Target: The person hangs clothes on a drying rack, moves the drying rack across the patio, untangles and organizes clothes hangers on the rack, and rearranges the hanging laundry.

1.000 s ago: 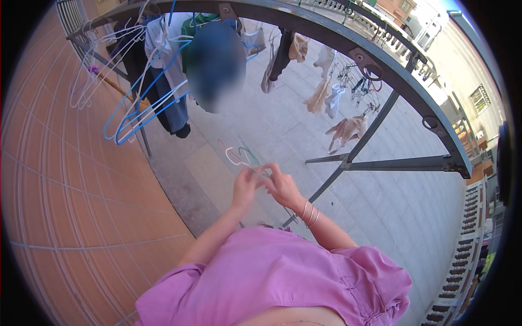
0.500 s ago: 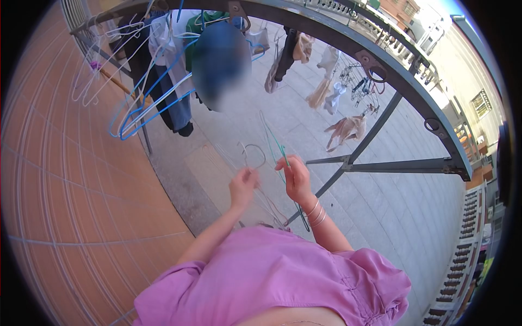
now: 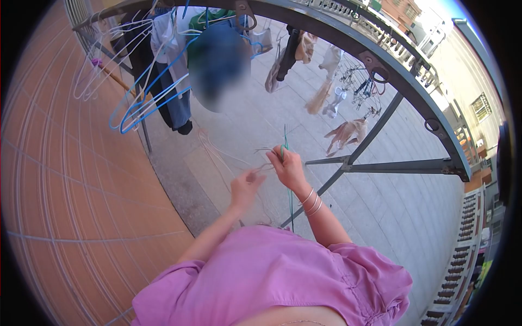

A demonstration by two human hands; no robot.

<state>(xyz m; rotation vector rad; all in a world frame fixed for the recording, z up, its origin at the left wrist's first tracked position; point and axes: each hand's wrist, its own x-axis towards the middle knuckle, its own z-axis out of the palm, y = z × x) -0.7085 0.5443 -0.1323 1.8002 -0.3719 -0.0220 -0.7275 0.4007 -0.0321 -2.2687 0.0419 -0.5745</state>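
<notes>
Near the middle, my right hand (image 3: 289,167) has its fingers closed around thin wire hangers, among them a green hanger (image 3: 291,201) that hangs down past the wrist. Bracelets circle that wrist. To its left, my left hand (image 3: 247,187) is a little blurred, with its fingers bent round a pale wire hanger (image 3: 213,152) that reaches up and left. The hooks of the hangers lie close together between the two hands. Blue and white hangers (image 3: 155,111) hang from the metal rack at the upper left.
A curved metal rack bar (image 3: 321,32) crosses the top, with a diagonal leg (image 3: 375,130) on the right. Dark trousers (image 3: 176,106), a white garment (image 3: 163,41) and small items such as a beige cloth (image 3: 346,135) hang there. A tiled wall (image 3: 76,179) stands at the left.
The green hanger has turned more upright in my right hand, which has shifted slightly left since half a second ago. A pale hanger now stretches up and left from my left hand.
</notes>
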